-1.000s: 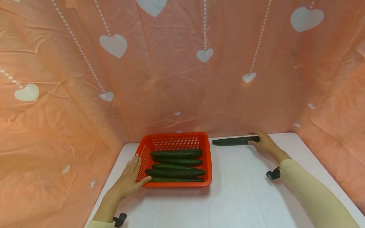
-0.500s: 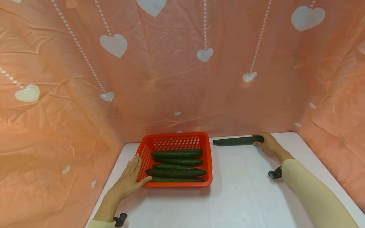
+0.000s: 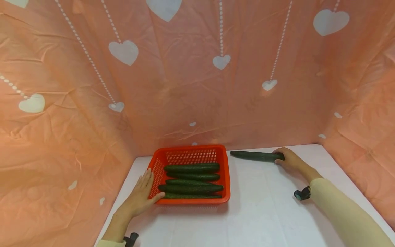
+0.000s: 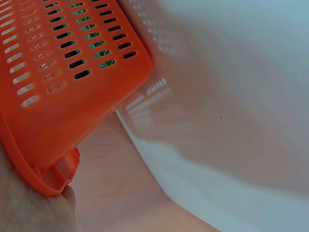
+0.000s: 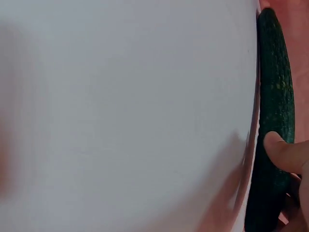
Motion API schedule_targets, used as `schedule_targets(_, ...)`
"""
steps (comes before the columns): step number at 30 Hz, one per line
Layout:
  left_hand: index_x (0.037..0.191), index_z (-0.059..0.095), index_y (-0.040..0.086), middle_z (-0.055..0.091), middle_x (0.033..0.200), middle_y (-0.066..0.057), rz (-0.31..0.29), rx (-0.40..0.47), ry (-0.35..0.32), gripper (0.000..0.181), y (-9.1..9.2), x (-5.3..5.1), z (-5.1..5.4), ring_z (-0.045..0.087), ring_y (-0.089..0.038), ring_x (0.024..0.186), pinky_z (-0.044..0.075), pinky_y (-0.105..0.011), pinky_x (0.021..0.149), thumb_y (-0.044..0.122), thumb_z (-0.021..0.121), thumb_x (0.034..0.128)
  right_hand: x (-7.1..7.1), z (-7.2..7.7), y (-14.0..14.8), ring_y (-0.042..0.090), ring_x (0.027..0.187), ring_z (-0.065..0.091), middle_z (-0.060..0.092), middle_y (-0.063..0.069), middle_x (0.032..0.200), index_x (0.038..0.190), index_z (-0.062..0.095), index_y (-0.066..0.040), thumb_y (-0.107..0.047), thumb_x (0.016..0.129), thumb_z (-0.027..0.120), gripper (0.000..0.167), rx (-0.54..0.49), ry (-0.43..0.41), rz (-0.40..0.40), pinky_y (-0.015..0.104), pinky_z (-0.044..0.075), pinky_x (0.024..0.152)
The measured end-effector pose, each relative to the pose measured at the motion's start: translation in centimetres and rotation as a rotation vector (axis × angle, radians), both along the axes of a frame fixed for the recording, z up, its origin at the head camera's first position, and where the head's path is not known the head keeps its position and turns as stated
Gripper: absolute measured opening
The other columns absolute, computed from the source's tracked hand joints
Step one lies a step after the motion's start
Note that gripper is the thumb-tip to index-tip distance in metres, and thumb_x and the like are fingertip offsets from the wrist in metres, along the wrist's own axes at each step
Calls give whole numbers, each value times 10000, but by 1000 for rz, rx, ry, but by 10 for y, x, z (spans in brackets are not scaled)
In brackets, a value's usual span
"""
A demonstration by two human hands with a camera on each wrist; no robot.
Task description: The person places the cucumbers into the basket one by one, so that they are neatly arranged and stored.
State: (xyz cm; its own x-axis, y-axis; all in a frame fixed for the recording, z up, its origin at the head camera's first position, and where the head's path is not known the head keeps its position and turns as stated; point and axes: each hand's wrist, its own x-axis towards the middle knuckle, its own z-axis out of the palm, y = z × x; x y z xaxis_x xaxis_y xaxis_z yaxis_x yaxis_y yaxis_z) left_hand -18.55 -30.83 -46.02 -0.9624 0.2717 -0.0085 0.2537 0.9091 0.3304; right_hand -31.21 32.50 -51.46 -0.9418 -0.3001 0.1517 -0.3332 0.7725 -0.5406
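In the head view my left hand (image 3: pixel 138 198) rests on the left rim of a red perforated plastic basket (image 3: pixel 192 201), fingers extended and thumb over the near corner. The left wrist view shows the basket's slotted wall (image 4: pixel 58 113) close up, with part of the palm against its rim. Several dark green cucumbers (image 3: pixel 191 189) lie side by side in the basket. My right hand (image 3: pixel 290 161) grips the right end of another long cucumber (image 3: pixel 254 156) outside it, near the table's back edge. Its thumb presses on the cucumber (image 5: pixel 276 92) in the right wrist view; the other fingers are mostly hidden.
A white-covered table (image 3: pixel 259 206) holds the basket. Behind it and at both sides hangs a peach sheet (image 3: pixel 191 96) printed with white hearts, close to the basket's far rim. A dark wrist device (image 3: pixel 302 193) sits under the right sleeve cuff.
My right hand has shifted slightly right and then nearer, swinging the held cucumber's right end toward me. The left hand stays on the basket. The head view has tilted a little.
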Motion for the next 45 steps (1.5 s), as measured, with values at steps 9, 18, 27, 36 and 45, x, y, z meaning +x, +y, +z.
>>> schedule_targets(9,1663,165,-99,14,1776,-266,-4,12,12,1053,1,-1,0,-1,-470,1640,55,-654,1310,613,614,1030,12,5,-6,561,1227,563,612,375,1284,1299,617,150,-73,1010,723,379,-92,6,-34,729,425,1069)
schedule_targets(18,1661,171,-105,21,1775,-269,-1,15,17,1061,1,-1,-2,4,-468,1641,59,-649,1311,608,628,1022,22,14,-7,546,1172,574,631,359,1251,1270,638,107,-59,994,727,334,-119,118,-84,696,436,998)
schedule_targets(27,1658,172,-110,23,1774,-271,-5,23,19,1061,2,0,-1,0,-459,1644,54,-625,1320,607,629,1024,35,34,-12,575,1188,555,613,393,1287,1315,612,151,-70,1006,728,397,-152,190,-154,732,441,980)
schedule_targets(36,1656,171,-112,33,1771,-278,-7,0,31,1057,1,0,-2,27,-470,1640,73,-652,1311,615,615,1030,48,58,-35,560,1210,566,616,372,1302,1324,628,136,-91,1012,736,401,-186,200,-165,730,446,1022)
schedule_targets(45,1651,178,-124,38,1769,-283,-19,29,47,1053,0,-1,-3,29,-463,1642,54,-622,1322,591,633,1027,56,75,-67,533,1248,575,609,348,1341,1388,594,145,-69,1012,738,456,-225,168,-109,710,464,1075)
